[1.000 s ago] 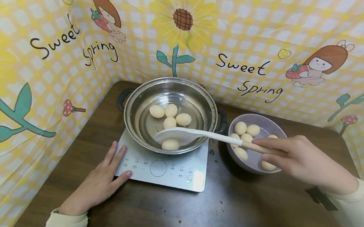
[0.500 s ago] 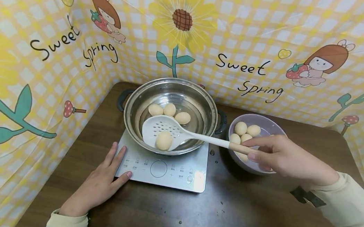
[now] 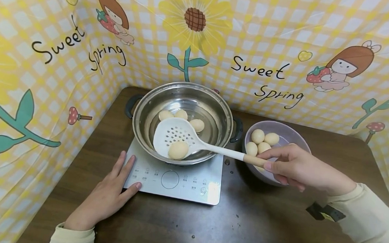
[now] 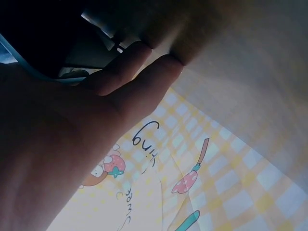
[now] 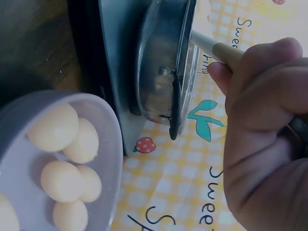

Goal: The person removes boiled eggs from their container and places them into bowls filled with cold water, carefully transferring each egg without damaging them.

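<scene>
My right hand (image 3: 295, 165) grips the wooden handle of a white slotted skimmer (image 3: 167, 134), reaching over the purple bowl. One egg (image 3: 178, 150) lies on the skimmer's head, which is over the steel pot (image 3: 226, 112). Behind the head, a few more eggs (image 3: 197, 125) sit in the pot. Several eggs (image 5: 62, 181) are in the purple bowl (image 5: 113, 130), below the right hand in the right wrist view. My left hand (image 3: 104, 194) lies with straight fingers at the left edge of the induction cooker (image 3: 169, 190), thumb touching its front left corner.
The pot stands on the cooker, with dark handles (image 3: 236, 130) left and right. Water drops (image 3: 227, 162) dot the brown table (image 3: 161, 227). A yellow checked cloth (image 3: 146, 29) hangs behind and at the left side.
The skimmer, edge-on among the pot's eggs a second ago, has turned face up and risen with one egg on it. My right hand has shifted left. The left hand stays put.
</scene>
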The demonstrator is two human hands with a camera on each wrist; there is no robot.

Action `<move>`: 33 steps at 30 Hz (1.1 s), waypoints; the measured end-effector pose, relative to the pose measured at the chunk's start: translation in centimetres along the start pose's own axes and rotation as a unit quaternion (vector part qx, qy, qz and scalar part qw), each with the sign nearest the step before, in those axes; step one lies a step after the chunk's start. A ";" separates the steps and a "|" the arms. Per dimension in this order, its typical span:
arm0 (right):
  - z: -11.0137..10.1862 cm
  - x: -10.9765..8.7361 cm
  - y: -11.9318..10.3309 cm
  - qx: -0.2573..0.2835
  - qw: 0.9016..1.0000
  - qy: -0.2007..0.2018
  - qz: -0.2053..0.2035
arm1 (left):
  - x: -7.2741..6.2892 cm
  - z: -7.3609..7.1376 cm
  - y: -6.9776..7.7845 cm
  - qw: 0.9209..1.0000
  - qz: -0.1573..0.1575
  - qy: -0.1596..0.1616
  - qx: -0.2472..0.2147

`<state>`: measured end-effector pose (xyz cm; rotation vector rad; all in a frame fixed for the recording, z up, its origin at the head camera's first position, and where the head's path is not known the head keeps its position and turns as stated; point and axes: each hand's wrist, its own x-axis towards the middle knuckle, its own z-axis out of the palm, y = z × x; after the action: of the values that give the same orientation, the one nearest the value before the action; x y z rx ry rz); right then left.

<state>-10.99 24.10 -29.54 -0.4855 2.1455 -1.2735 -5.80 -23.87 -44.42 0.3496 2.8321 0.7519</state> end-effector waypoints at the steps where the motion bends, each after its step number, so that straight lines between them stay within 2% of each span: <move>1: 0.0 0.0 0.2 0.007 1.000 -0.002 -0.006 | 0.0 0.0 0.1 1.000 0.000 -0.001 0.000; 9: -0.5 -0.4 1.7 0.108 0.992 -0.045 -0.046 | 0.3 0.1 0.3 1.000 0.002 -0.005 0.000; 19: -0.5 -0.9 3.0 0.220 0.973 -0.052 -0.051 | 0.5 0.2 0.3 1.000 0.004 -0.009 -0.004; 21: -0.5 -1.1 3.2 0.229 0.970 -0.054 -0.054 | 0.5 0.3 0.3 1.000 0.003 -0.009 -0.004; 26: -0.6 -2.0 3.6 0.223 0.972 -0.045 -0.053 | 0.5 0.3 0.3 1.000 0.005 -0.008 -0.008; 33: -1.2 -4.3 4.4 0.234 0.970 -0.036 -0.053 | 0.3 0.2 0.3 1.000 0.000 -0.003 -0.006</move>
<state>-8.60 29.44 -31.65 -0.4378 1.6975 -1.7300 -5.98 -23.46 -44.44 0.3504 2.8204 0.7647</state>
